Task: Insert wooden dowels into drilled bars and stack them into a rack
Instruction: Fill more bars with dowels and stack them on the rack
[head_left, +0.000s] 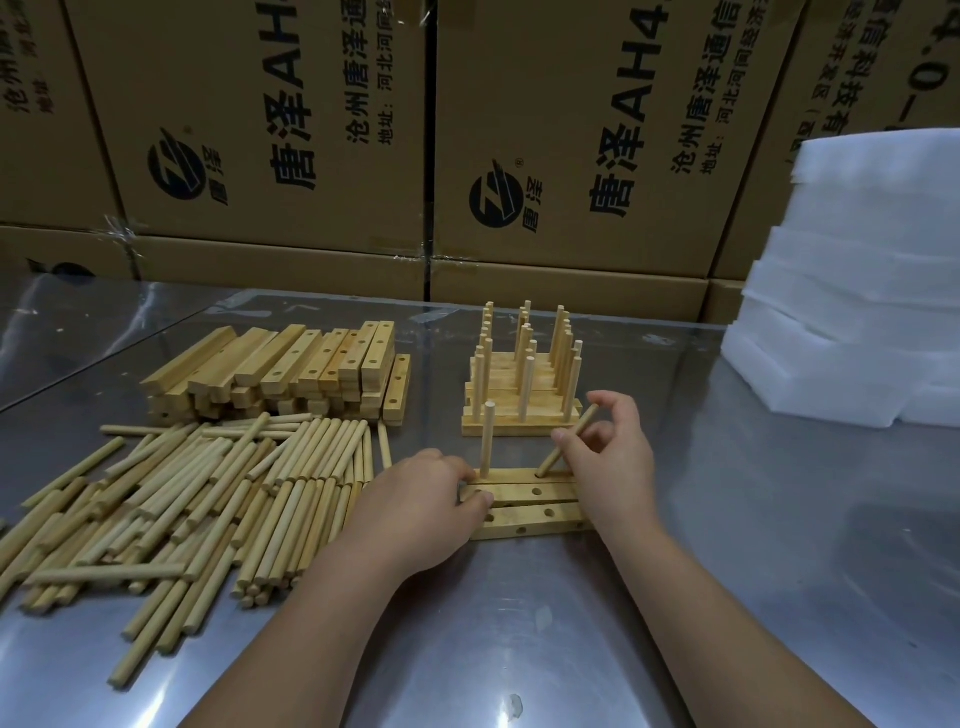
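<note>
Three drilled wooden bars (524, 499) lie side by side in front of me on the metal table. One dowel (487, 439) stands upright in the far bar. My right hand (610, 467) pinches a tilted dowel (569, 441) whose lower tip rests at a hole in the far bar. Pressing on the bars' left ends is my left hand (415, 514). Behind them stands the rack (522, 384) of stacked bars with several upright dowels.
A heap of loose dowels (197, 499) covers the table's left side, with a pile of drilled bars (291, 374) behind it. White foam blocks (852, 280) are stacked at the right. Cardboard boxes (566, 140) form a wall along the table's far edge.
</note>
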